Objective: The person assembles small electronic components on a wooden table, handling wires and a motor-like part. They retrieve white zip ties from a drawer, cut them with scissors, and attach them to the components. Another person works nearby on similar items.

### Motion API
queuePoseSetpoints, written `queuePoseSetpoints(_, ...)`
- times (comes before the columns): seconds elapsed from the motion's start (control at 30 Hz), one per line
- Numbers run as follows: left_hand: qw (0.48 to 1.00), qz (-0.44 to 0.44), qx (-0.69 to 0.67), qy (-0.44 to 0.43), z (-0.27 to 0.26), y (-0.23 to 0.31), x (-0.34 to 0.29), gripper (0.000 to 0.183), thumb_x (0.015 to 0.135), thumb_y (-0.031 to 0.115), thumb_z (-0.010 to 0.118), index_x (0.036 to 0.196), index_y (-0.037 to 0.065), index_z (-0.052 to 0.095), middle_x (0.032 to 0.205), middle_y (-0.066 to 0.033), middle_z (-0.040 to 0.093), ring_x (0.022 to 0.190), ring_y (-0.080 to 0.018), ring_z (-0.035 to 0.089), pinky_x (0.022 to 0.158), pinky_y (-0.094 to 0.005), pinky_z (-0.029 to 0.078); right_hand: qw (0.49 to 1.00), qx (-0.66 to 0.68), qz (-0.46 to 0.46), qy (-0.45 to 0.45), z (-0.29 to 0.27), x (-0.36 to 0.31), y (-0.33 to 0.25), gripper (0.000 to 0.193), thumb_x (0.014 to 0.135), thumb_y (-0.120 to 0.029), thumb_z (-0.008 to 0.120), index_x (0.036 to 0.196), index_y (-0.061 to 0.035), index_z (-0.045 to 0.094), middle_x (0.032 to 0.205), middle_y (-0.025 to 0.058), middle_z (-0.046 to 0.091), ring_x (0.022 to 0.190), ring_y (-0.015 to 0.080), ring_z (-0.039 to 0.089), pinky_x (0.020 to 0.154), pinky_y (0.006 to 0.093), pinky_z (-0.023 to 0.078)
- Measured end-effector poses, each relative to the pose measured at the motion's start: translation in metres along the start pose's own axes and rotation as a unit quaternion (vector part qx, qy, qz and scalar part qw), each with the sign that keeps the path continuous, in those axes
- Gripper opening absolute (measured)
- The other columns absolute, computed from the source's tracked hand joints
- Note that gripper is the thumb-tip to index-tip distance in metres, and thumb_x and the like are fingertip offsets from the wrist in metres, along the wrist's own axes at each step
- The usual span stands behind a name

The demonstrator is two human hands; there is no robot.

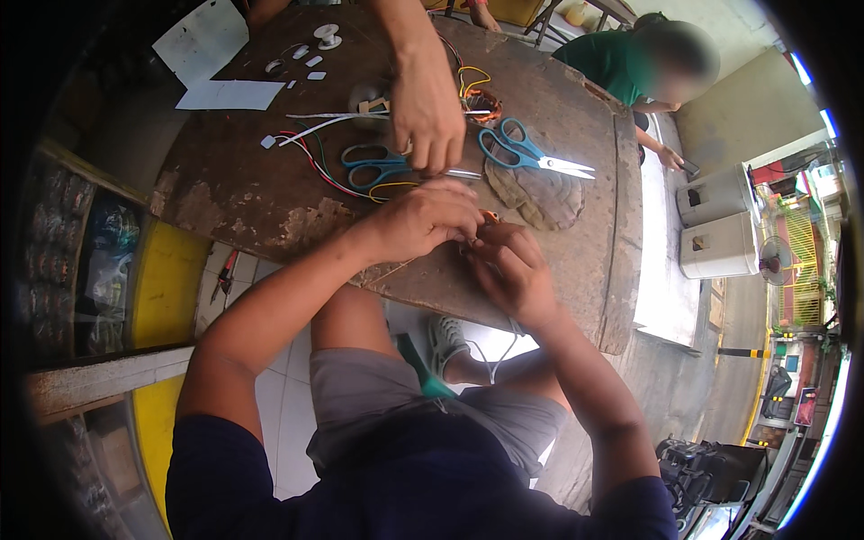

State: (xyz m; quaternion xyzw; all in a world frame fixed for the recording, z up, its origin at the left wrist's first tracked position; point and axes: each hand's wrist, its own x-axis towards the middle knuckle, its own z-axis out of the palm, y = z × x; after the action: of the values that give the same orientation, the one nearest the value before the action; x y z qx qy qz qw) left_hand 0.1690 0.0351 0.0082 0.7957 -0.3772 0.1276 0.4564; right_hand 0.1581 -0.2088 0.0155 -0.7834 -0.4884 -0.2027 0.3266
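Near the table's front edge, my left hand (pixel 421 221) and my right hand (pixel 513 263) meet fingertip to fingertip. Both are closed in a pinch on something small that the fingers mostly hide; a bit of orange (pixel 490 216) shows between them. A thin white cord (pixel 504 353) hangs below my right hand. Just beyond my left hand lie blue-handled scissors (pixel 371 164), partly covered by another person's hand (pixel 432 126). A second pair of blue-handled scissors (pixel 517 151) rests on a flat brownish cloth (pixel 535 193) to the right.
On the worn wooden table (pixel 225 189) lie a copper-wound coil (pixel 483 105) with coloured wires, white strips (pixel 315 129), a connector (pixel 268 142) with red and green leads, a white spool (pixel 328 36) and folded white card (pixel 229 94). A person in green (pixel 612 63) is at the far right.
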Motion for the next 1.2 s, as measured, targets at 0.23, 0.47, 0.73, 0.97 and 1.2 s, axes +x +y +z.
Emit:
queuePoseSetpoints(0.23, 0.937, -0.297, 0.043, 0.177, 0.007, 0.090, -0.056, 0.018, 0.091, 0.005, 0.079, 0.109, 0.004, 0.076, 0.120, -0.0137, 0.072, 0.118, -0.0317, 0.069, 0.104, -0.0424, 0.054, 0.997, -0.049, 0.024, -0.062, -0.008, -0.002, -0.001, 0.028, 0.084, -0.009, 0.083, 0.109, -0.0067, 0.071, 0.108, 0.0138, 0.065, 0.106, 0.0364, 0.066, 0.106, 0.0528, 0.054)
queuePoseSetpoints(0.47, 0.939, -0.238, 0.192, 0.155, 0.034, 0.084, -0.059, 0.008, 0.099, 0.011, 0.071, 0.101, 0.003, 0.071, 0.106, -0.0066, 0.071, 0.099, -0.0311, 0.070, 0.080, -0.0411, 0.055, 0.991, -0.068, 0.016, -0.115, -0.012, 0.006, -0.001, 0.031, 0.081, -0.012, 0.082, 0.110, -0.0093, 0.072, 0.112, 0.0125, 0.066, 0.114, 0.0366, 0.064, 0.117, 0.0595, 0.046)
queuePoseSetpoints(0.73, 0.815, -0.540, -0.180, 0.106, -0.032, 0.123, -0.247, 0.015, 0.105, 0.014, 0.071, 0.105, -0.001, 0.072, 0.086, 0.0014, 0.065, 0.089, -0.0077, 0.060, 0.082, -0.0266, 0.051, 0.989, -0.065, 0.007, -0.135, -0.018, 0.007, 0.003, 0.034, 0.080, -0.012, 0.081, 0.112, -0.0108, 0.072, 0.120, 0.0106, 0.069, 0.126, 0.0349, 0.060, 0.118, 0.0640, 0.042)
queuePoseSetpoints(0.97, 0.589, -0.765, -0.088, 0.246, -0.090, 0.177, -0.530, 0.014, 0.102, 0.021, 0.075, 0.101, 0.007, 0.074, 0.068, 0.0071, 0.049, 0.057, -0.0052, 0.040, 0.051, -0.0273, 0.033, 0.994, -0.028, 0.029, -0.101, -0.011, 0.004, 0.001, 0.032, 0.078, -0.007, 0.082, 0.108, -0.0084, 0.074, 0.111, 0.0112, 0.070, 0.120, 0.0361, 0.063, 0.118, 0.0625, 0.043)
queuePoseSetpoints(1.2, 0.478, -0.861, 0.160, 0.071, -0.076, 0.229, -0.721, 0.024, 0.093, 0.027, 0.078, 0.090, 0.004, 0.077, 0.073, -0.0098, 0.068, 0.063, -0.0253, 0.063, 0.057, -0.0399, 0.050, 0.996, -0.081, 0.012, -0.041, 0.008, -0.008, -0.012, 0.026, 0.078, -0.003, 0.082, 0.103, -0.0048, 0.071, 0.100, 0.0093, 0.070, 0.112, 0.0343, 0.067, 0.117, 0.0642, 0.043)
